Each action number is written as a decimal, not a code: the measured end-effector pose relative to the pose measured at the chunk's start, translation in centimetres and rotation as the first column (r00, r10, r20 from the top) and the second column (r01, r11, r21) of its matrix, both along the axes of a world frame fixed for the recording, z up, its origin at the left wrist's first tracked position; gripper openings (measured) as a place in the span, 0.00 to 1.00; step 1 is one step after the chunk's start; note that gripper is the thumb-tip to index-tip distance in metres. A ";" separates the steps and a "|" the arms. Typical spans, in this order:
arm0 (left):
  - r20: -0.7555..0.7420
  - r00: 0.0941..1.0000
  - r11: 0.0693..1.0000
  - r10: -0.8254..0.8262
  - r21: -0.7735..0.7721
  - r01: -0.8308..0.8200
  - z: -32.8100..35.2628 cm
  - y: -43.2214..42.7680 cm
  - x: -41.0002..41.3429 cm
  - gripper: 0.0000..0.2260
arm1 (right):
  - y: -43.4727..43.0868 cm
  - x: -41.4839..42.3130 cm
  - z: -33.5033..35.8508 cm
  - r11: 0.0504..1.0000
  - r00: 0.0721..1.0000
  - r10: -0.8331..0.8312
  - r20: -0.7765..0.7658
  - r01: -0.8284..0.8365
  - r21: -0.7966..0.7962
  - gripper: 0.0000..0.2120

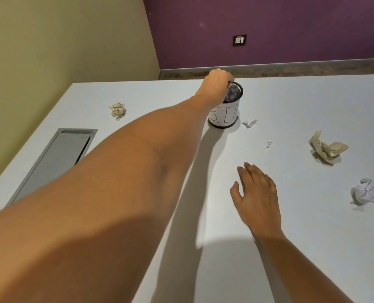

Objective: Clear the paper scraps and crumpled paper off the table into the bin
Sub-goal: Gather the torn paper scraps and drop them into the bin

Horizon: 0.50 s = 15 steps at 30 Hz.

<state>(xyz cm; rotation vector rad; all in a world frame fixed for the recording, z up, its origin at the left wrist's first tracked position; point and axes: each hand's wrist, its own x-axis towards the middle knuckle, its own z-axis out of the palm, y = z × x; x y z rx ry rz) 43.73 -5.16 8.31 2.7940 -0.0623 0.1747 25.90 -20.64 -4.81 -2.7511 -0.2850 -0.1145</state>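
Note:
A small black mesh bin [226, 112] with a white label reading "BIN" stands on the white table [291, 215]. My left hand [215, 87] hangs over the bin's left rim, fingers curled down into its mouth; whether it holds anything is hidden. My right hand [257, 193] rests flat on the table with fingers apart and nothing in it. A beige crumpled ball [117, 109] lies left of the bin. Two small white scraps [249, 123] [267, 144] lie right of it. A brown crumpled paper [327, 147] and a white crumpled paper [368, 192] lie at the far right.
A grey cable hatch [57, 158] is set into the table at the left. The table's far edge meets a purple wall with a socket [239, 40]; a beige wall runs along the left.

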 end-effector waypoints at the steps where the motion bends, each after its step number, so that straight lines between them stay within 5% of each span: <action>1: 0.012 1.000 1.000 -0.011 -0.021 0.012 0.0 0.0 -0.1 0.10 | 0.0 0.0 0.0 1.000 1.000 0.001 0.001 -0.001 -0.003 0.19; 11: 0.036 0.991 0.961 -0.129 -0.241 0.134 1.8 2.2 -5.8 0.13 | 0.1 0.0 0.1 1.000 1.000 0.002 0.009 -0.002 -0.001 0.18; 15: -0.053 0.997 0.959 -0.063 -0.281 0.045 0.1 6.5 -12.4 0.12 | 0.1 0.0 0.0 1.000 1.000 0.005 0.018 -0.005 -0.001 0.18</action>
